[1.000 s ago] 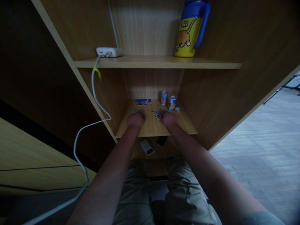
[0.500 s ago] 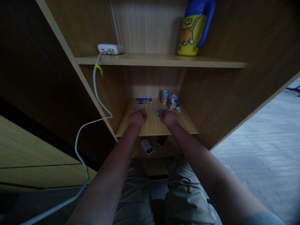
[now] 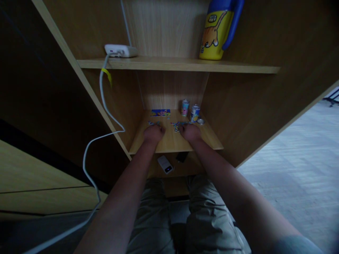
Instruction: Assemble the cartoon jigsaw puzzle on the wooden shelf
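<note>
Both hands rest low over the wooden shelf board [image 3: 169,143]. My left hand [image 3: 154,133] is closed, its fingers curled; whatever it may hold is hidden. Just beyond it lie a few small colourful jigsaw pieces [image 3: 150,123]. My right hand [image 3: 191,132] is closed too, at the edge of a cluster of jigsaw pieces [image 3: 176,127]. Its fingertips are too small and dark to show what they grip. Behind the pieces, a blue-and-yellow picture card [image 3: 160,112] lies flat near the back wall.
Two small printed cans [image 3: 185,107] stand at the back right, with a round metal lid [image 3: 200,121] beside them. Above, the upper shelf [image 3: 169,64] carries a white charger [image 3: 121,50] with a hanging cable and a yellow-blue mug [image 3: 215,35]. Below lies a white phone-like device [image 3: 165,164].
The camera view has shifted slightly, so the shelves sit a little higher and further left. Both hands stay closed in nearly the same places.
</note>
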`<state>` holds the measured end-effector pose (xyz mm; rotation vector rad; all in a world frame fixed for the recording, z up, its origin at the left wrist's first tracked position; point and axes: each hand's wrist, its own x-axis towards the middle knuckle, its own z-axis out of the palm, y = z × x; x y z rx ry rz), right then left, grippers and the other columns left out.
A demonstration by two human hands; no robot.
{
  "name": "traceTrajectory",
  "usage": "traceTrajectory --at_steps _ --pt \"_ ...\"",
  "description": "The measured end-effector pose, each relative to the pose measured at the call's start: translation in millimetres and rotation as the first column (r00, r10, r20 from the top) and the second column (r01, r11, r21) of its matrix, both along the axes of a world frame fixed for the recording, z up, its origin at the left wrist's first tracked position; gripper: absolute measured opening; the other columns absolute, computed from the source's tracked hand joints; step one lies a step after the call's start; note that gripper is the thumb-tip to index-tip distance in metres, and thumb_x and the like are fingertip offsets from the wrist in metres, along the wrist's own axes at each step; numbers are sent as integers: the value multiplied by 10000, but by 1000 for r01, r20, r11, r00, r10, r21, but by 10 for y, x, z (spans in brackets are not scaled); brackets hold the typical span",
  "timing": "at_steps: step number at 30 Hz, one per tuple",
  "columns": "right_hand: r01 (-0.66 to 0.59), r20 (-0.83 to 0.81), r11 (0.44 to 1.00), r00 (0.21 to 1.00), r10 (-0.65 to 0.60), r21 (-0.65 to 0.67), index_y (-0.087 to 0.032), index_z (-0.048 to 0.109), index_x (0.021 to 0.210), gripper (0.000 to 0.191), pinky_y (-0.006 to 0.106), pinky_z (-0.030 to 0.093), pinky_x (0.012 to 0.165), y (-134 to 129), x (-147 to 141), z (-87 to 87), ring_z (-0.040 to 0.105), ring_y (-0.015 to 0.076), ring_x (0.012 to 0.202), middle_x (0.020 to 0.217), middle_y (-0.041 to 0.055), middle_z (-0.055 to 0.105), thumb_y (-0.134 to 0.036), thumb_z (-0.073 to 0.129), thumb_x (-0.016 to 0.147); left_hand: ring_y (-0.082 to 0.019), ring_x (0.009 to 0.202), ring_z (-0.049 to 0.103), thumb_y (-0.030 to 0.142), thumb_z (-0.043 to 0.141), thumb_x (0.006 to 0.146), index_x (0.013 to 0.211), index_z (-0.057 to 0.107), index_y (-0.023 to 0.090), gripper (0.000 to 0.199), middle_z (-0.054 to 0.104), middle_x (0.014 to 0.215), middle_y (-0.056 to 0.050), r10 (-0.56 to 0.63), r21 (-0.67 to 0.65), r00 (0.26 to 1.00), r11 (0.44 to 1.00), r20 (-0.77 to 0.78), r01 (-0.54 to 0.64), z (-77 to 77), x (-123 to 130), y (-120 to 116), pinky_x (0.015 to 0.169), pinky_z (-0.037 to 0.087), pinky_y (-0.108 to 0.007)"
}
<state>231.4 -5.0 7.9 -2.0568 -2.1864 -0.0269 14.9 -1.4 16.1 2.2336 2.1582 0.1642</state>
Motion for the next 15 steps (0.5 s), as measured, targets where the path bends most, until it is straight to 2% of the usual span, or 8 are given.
traceTrajectory --at_steps 15 --pt "-3 -9 1000 1000 4 27 -226 852 1256 572 354 593 964 28 9 -46 808 289 1144 1253 143 847 -486 346 1193 -328 1186 792 460 382 1141 1232 881 219 562 844 1267 -162 -12 9 1000 1000 2 12 -6 -16 1 973 605 -389"
